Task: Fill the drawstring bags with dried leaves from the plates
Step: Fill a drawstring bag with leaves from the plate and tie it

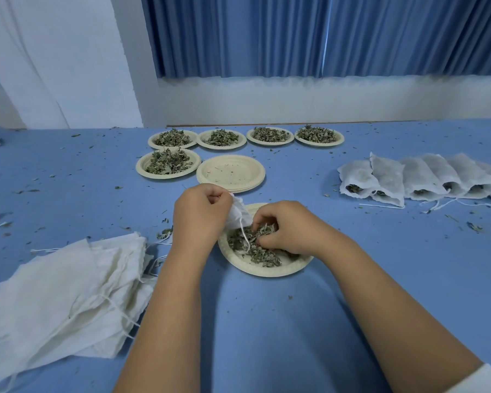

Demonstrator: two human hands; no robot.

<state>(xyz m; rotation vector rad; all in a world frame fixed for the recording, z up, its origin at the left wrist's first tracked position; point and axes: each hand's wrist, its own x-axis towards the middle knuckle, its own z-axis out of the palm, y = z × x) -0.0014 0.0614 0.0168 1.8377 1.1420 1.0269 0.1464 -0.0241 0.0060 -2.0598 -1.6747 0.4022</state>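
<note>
A cream paper plate (pixel 255 269) in front of me holds a heap of dried green leaves (pixel 262 255). My left hand (pixel 200 214) grips a small white drawstring bag (pixel 238 214) by its mouth at the plate's left rim, and the bag's cord dangles over the leaves. My right hand (pixel 284 228) is in the plate, fingers curled round a pinch of leaves beside the bag. A pile of flat white bags (pixel 68 296) lies at the near left. A row of filled bags (pixel 417 180) lies at the right.
Several plates heaped with leaves (pixel 169 161) stand in two rows at the back, with a stack of bare plates (pixel 231 173) beside them. Leaf crumbs are scattered over the blue table (pixel 380 251). Behind it are a white ledge and blue curtains.
</note>
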